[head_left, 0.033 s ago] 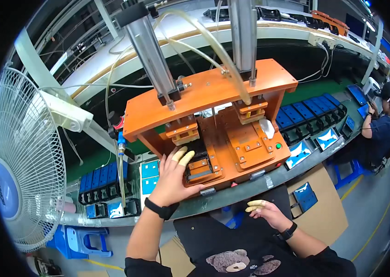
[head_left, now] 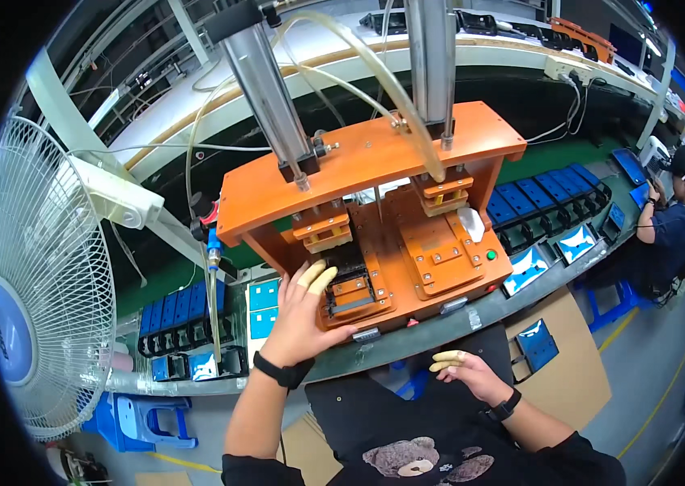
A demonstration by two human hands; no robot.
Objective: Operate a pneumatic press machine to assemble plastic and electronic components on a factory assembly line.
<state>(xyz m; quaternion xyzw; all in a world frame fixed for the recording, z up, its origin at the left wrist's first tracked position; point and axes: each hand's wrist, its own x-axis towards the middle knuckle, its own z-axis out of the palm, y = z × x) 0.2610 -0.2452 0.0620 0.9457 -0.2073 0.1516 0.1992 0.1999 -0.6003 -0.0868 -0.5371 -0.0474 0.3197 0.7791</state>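
The black part (head_left: 348,279) sat in the left-hand nest of the orange press fixture (head_left: 375,235), just beyond the fingertips of the left hand (head_left: 303,320), which rested flat against the fixture's front-left corner. That hand's fingers lay loosely spread and extended — two of them wearing yellowish finger cots (head_left: 315,277) that touched the edge of the nest beside the black part — and they gripped nothing; the thumb pointed toward the fixture's lower lip. A black wristband (head_left: 281,373) circled the wrist behind them. The right hand (head_left: 465,374) hung lower and nearer the body, well apart from the fixture, its fingers curled lightly together with cots on the tips and nothing visible between them; whether it pinched something small could not be told. To the far side of the left fingers stood the second nest (head_left: 439,247) with a green button (head_left: 490,256) at its right edge, and above both nests two metal cylinders (head_left: 265,81) rose from the orange top plate, with clear hoses (head_left: 375,77) looping past them. Left of the left hand lay blue trays (head_left: 183,306) on the green bench; more blue trays (head_left: 545,198) ran off to the right of the fixture. Farther left stood a white fan (head_left: 42,275), below it a blue stool (head_left: 144,419) — and at the far right another person (head_left: 670,223) sat at the same bench.
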